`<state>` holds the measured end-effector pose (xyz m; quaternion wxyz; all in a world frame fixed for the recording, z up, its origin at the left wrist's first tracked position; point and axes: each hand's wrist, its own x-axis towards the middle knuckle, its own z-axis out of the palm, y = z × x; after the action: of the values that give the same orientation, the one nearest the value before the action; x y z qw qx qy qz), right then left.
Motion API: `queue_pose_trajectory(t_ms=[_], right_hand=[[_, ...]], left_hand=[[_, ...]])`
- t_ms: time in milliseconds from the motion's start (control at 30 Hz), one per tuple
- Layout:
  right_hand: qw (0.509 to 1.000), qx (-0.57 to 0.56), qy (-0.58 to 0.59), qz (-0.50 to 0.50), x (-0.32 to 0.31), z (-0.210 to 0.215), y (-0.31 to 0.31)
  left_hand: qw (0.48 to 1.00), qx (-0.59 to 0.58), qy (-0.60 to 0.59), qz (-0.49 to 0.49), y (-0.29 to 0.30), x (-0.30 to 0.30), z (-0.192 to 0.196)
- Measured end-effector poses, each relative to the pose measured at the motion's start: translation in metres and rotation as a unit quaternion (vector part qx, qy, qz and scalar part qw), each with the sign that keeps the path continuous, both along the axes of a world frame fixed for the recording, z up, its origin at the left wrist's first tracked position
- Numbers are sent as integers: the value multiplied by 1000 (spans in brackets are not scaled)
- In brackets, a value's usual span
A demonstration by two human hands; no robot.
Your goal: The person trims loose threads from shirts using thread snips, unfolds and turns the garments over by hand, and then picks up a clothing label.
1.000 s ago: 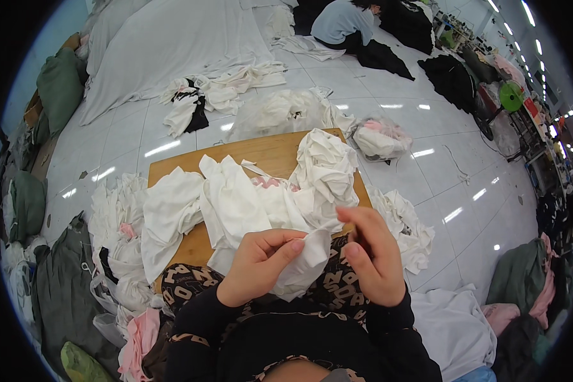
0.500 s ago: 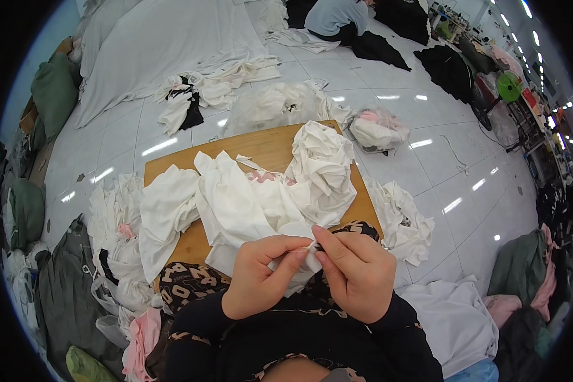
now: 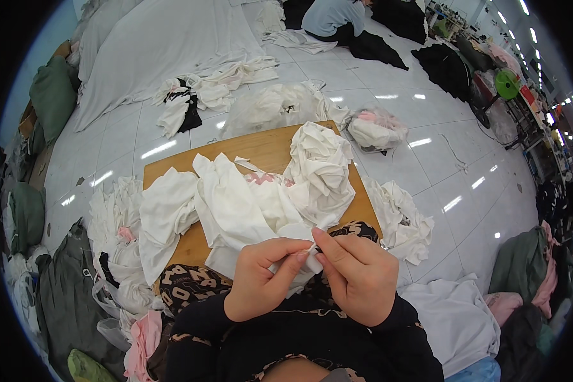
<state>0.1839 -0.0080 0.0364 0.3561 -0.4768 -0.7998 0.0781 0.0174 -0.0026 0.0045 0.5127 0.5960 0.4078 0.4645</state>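
1. Just above the person's lap, at the near edge of the wooden board (image 3: 261, 149), a corner of the white garment (image 3: 235, 213) is caught between both hands; the rest of it trails away over the board toward the heap of white cloth (image 3: 321, 169).
2. The left hand (image 3: 261, 280) is curled, thumb and forefinger pressed together on the cloth edge. The right hand (image 3: 356, 277) meets it fingertip to fingertip, also pinching the same bit of fabric. Whether a thread or tag sits between the fingertips is too small to tell.
3. The grip looks thin: only a small fold is held, so a tug could let the edge slip from either pinch, and the weight of the trailing garment would likely draw it back onto the board.
4. Pulling the two pinches apart too hard might stretch or tear the light fabric at that spot.
5. The garment lies tangled with other white pieces (image 3: 165, 213); dragging it nearer could carry those along, or tip the heap off the board's far right corner.
6. Anything pushed off would land among the loose cloth (image 3: 401, 219) on the tiled floor (image 3: 420, 165) and be hard to tell apart from it.
7. Dark garments (image 3: 63, 305) lie close at the left; a sliding white piece might touch them and pick up lint.
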Motion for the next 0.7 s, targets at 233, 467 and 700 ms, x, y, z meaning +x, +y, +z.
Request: queue_pose_trajectory(t_ms=[233,467,700], right_hand=[[998,26,58,20,-1,-16,7],[961,-104,225,126,4,-21,13],[637,-376,632,232,18,-34,25]], left_hand=[[998,52,41,19,1,2,-2],[994,-36,-104,-5,-1,2,-4],[982,154,113,5,3,-2,-5]])
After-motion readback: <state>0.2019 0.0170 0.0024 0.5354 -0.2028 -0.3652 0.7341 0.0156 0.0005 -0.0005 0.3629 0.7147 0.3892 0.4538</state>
